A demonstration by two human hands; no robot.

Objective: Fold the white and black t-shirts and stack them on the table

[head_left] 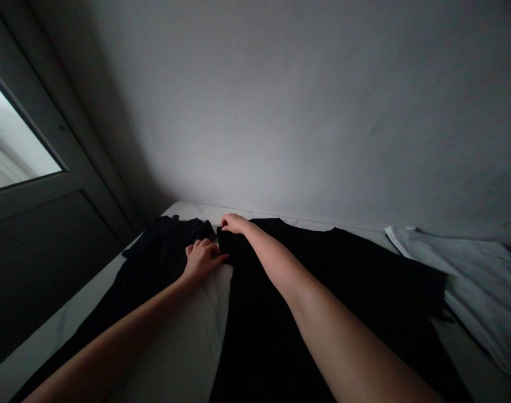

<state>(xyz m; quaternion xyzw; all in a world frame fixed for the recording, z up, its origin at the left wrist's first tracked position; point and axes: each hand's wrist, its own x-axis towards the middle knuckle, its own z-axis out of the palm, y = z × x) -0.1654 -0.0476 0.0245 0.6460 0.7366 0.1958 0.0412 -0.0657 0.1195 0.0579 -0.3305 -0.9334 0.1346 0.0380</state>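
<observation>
A black T-shirt [272, 313] lies spread out in front of me, its neckline toward the wall. My right hand [234, 223] reaches across it and pinches the far corner of its left sleeve. Just nearer to me, my left hand [202, 258] rests with its thumb stretched out onto the lower edge of that same sleeve. Its other fingers are loosely bent and apart, over the edge of a dark navy garment [154, 252] on the left. Poor light hides the folds in both dark garments.
A pale grey-white garment [486, 280] lies on the right. All the clothes are on a white marble-patterned tabletop [183, 347]. A plain wall [280, 112] rises behind it, and a door with a glass pane [79, 184] stands at the left.
</observation>
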